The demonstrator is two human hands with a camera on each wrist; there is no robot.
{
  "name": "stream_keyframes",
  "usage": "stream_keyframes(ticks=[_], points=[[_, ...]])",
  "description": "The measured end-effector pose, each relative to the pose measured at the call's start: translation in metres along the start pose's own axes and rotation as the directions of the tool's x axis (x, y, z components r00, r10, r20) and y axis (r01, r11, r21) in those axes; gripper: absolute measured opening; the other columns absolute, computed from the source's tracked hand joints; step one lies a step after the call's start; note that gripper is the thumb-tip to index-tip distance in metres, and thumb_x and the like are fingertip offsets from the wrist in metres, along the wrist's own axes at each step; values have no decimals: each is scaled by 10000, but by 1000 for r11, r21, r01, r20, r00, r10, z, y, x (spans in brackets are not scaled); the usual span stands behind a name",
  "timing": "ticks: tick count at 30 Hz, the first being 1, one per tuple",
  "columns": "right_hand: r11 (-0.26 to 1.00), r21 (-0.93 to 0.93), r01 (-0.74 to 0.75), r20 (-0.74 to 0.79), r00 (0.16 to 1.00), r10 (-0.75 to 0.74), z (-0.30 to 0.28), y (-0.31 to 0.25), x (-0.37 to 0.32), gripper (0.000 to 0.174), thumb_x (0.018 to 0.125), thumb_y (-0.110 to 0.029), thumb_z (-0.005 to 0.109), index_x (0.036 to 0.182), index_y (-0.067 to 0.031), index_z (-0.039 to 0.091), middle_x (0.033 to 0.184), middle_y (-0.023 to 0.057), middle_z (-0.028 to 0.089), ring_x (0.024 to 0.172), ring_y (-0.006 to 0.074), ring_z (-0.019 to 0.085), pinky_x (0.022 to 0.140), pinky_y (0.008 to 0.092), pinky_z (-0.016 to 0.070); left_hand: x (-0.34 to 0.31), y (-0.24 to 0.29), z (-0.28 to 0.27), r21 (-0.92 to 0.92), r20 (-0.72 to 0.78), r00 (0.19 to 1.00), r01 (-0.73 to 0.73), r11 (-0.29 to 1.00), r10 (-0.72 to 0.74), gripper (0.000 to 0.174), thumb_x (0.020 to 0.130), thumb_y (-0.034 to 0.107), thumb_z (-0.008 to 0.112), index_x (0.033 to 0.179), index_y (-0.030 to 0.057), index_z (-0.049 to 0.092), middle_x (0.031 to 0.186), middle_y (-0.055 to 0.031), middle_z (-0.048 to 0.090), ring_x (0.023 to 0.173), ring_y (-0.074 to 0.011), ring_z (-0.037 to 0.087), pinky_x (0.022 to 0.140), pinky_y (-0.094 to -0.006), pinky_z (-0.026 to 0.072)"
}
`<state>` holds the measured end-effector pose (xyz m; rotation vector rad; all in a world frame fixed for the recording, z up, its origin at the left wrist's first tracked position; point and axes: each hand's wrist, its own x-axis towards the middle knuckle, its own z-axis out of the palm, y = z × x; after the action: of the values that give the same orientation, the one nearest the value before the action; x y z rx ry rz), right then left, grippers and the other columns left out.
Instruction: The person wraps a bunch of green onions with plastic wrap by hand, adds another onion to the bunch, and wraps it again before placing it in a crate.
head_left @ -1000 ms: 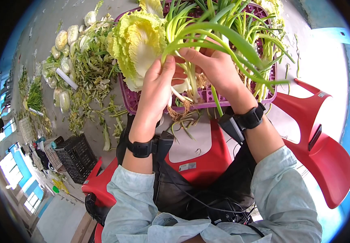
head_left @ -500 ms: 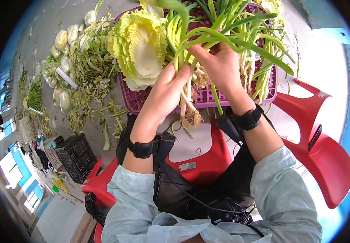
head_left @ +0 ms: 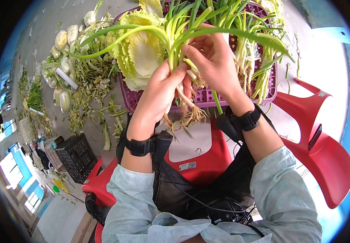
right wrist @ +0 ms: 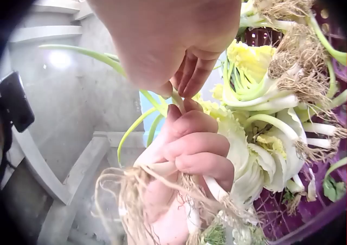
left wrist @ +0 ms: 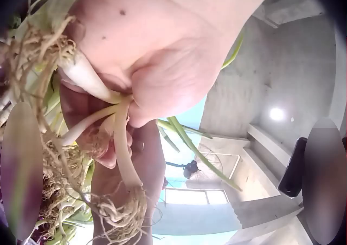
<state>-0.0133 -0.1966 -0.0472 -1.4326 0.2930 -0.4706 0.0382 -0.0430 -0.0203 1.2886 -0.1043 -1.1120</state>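
Note:
A small bunch of spring onions (head_left: 192,113) is in my left hand (head_left: 157,92), gripped low on the stalks. Their white ends and stringy roots hang below the fingers, as the right wrist view shows with the roots (right wrist: 138,196). My right hand (head_left: 217,60) is just above and to the right, its thumb and fingers pinching a stalk (right wrist: 178,100) of the same bunch. Long green leaves arch out to both sides over the hands. Behind them, a pale yellow napa cabbage (head_left: 144,52) and more spring onions (head_left: 246,60) lie in a purple plastic crate (head_left: 132,99).
Red plastic chairs (head_left: 324,158) stand at the right and beneath the crate. On the floor at left lie a heap of trimmed leaves (head_left: 92,69), several wrapped cabbages (head_left: 61,39) and a black crate (head_left: 76,158). A cable (head_left: 191,196) crosses the person's lap.
The left hand has shifted right, then slightly back left with the bunch. The right hand has moved in against the stalks. Some leaves that arched right now spread out to the left.

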Motion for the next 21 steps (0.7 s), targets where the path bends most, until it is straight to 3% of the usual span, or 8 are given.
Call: stream_keyframes(ticks=[3, 6, 9, 12, 15, 18, 21], points=[[999, 51, -15, -12, 1000, 16, 1, -4, -1, 394, 957, -39, 697, 1285, 26, 490, 1041, 105, 667, 932, 163, 702, 785, 287, 599, 0, -1, 2, 142, 10, 999, -33, 989, 32, 240, 1120, 254, 458, 1248, 66, 537, 836, -33, 591, 662, -131, 614, 568, -268, 524], [998, -30, -56, 47, 997, 58, -2, -6, 1, 416, 951, -38, 706, 1293, 19, 475, 1028, 107, 667, 903, 160, 706, 782, 285, 604, -1, -2, 4, 143, -12, 1000, -13, 990, 15, 251, 1127, 265, 442, 1286, 86, 517, 814, -16, 559, 639, -114, 577, 563, -259, 492], [995, 14, -94, -12, 995, 94, 1, -4, 0, 433, 934, -58, 735, 1287, 1, 490, 989, 88, 675, 851, 144, 705, 736, 282, 593, -2, -1, 4, 17, -38, 999, -6, 1000, 6, 258, 1129, 275, 439, 1314, 110, 511, 798, 3, 515, 614, -100, 523, 569, -250, 452], [982, -138, -131, -3, 991, 132, -1, -6, -1, 441, 913, -78, 762, 1270, -19, 510, 962, 71, 675, 809, 120, 696, 689, 272, 569, -1, 1, 7, 16, -65, 998, -22, 1000, 23, 275, 1129, 292, 443, 1336, 123, 507, 799, 14, 489, 612, -94, 489, 583, -248, 431], [999, -49, -13, 31, 999, 15, 1, -8, -2, 445, 903, -99, 774, 1280, -35, 546, 939, 59, 674, 776, 105, 685, 667, 265, 547, -2, 3, 7, 49, -43, 999, 27, 998, -25, 283, 1125, 307, 456, 1333, 122, 502, 812, 13, 490, 628, -92, 499, 585, -246, 435], [995, 1, -104, 59, 993, 104, -1, -7, -4, 375, 912, -123, 772, 1242, -29, 621, 899, 42, 673, 764, 101, 679, 679, 264, 545, -3, 2, 9, 131, -34, 999, -7, 991, 11, 270, 1123, 289, 453, 1326, 115, 489, 821, 11, 488, 643, -90, 507, 579, -247, 439], [995, -91, -41, 98, 994, 50, -1, -5, -2, 285, 918, -156, 774, 1154, -17, 698, 870, 32, 689, 752, 98, 673, 690, 273, 545, -2, -2, 10, 291, -18, 1000, 6, 957, -1, 240, 1118, 240, 438, 1307, 98, 478, 840, 9, 491, 655, -85, 519, 564, -253, 460]])
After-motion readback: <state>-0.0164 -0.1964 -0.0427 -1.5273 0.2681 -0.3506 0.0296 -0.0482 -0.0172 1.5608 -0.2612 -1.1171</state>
